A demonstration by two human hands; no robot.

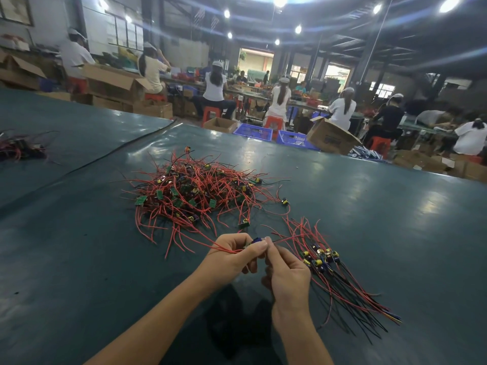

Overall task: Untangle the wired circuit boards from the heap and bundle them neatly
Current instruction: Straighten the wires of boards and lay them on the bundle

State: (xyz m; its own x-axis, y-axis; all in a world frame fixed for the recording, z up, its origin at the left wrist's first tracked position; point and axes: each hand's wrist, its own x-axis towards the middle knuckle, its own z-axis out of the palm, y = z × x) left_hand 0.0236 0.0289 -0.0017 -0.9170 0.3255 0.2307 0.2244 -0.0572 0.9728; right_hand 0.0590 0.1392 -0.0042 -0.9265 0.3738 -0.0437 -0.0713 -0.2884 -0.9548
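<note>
View: head cam, looking fwd and down.
Table (395, 219): dark green mat, shiny, fills most of the frame.
Heap (195, 193): tangled red and black wires w/ small green boards, mid-table, just beyond both hands. Loose red ends spread out on all sides.
Board (254, 241): one small board held up off the table between the two hands, near side of the heap. A red lead runs from it leftward past the L hand.
L hand (232, 255): fingers curled, thumb and fingertips pinching the board from the left.
R hand (286, 275): fingers curled, tips up against the board's right end, pinching there. Can't tell if it has the board itself or only a lead.
Bundle (322, 256): sorted boards w/ yellow parts lying together just right of the R hand, touching the table. Their wires lie roughly parallel, fanning toward the near right.
Far pile (21, 148): second clump of wires, far left, well apart from the heap.
Bkgd: workers seated on red stools at benches, backs to cam. Blue crates (253, 132) and a box (330, 137) on the floor past the table edge.
</note>
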